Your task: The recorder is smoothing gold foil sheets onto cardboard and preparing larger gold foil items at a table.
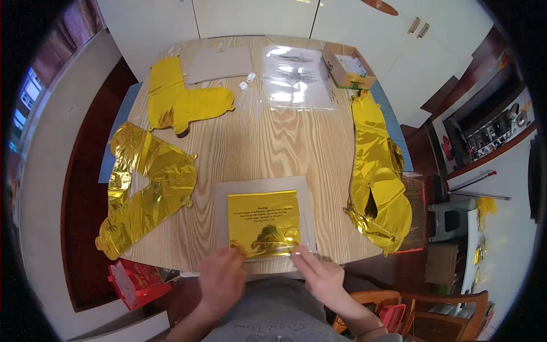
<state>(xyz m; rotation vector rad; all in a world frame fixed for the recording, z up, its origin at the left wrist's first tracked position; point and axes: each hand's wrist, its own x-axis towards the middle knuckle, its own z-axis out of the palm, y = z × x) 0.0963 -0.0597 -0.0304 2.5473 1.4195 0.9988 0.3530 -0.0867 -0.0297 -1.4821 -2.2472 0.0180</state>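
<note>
Tabletop (273, 151), left hand (223, 278) curled, right hand (320, 278) straighter, both on gold packet (263, 224)

Even, moderate indoor light fills the middle of the view, and the surface (213, 151) looks bright. White glare spots break up the clear plastic bag (293, 94), with a paler sheen on the wood below it. The gold foil balloon (162, 176) at lower left throws back crumpled highlights; the gold packet (262, 202) mirrors a dark shape. A window (27, 97) glows bluish at far left, while the floor (91, 239) sinks into shadow. The left hand (222, 277) is slightly blurred. Straight edges bow outward, and black fills the corners.
</note>
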